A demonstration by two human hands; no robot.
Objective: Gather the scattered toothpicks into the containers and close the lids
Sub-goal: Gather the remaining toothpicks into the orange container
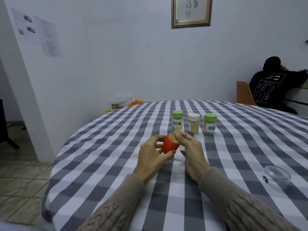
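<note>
Head view: nearest, the left hand curls round the orange container, tilted with its open mouth up and away toward the right. The right hand pinches a bundle of toothpicks at that mouth, their long axis running roughly along the container's. A few loose toothpicks lie flat on the checked tablecloth just below both hands, closer to the right. Farther back stand three lidded containers: green, white and green.
</note>
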